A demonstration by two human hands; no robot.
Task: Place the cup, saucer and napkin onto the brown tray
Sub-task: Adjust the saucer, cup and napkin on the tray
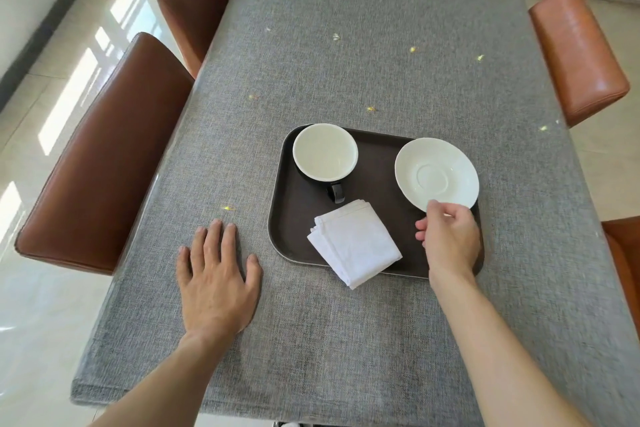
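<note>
Now the right hand [450,239] pinches the white saucer [437,177] by its near rim over the brown tray [298,239], beside cup [325,152] and napkin [354,242]; left hand [216,274] lies flat, fingers spread, empty, on the table [346,45].

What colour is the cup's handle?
Black, like the cup's outside; the inside is white. The head view shows it.

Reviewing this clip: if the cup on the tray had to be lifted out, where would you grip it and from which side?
Probably by the handle. The cup stands upright at the far left of the brown tray, its dark handle pointing toward the person, just beyond the napkin. Come in from the near side; the left hand lies flat and free on the table, while the right hand pinches the saucer rim.
</note>
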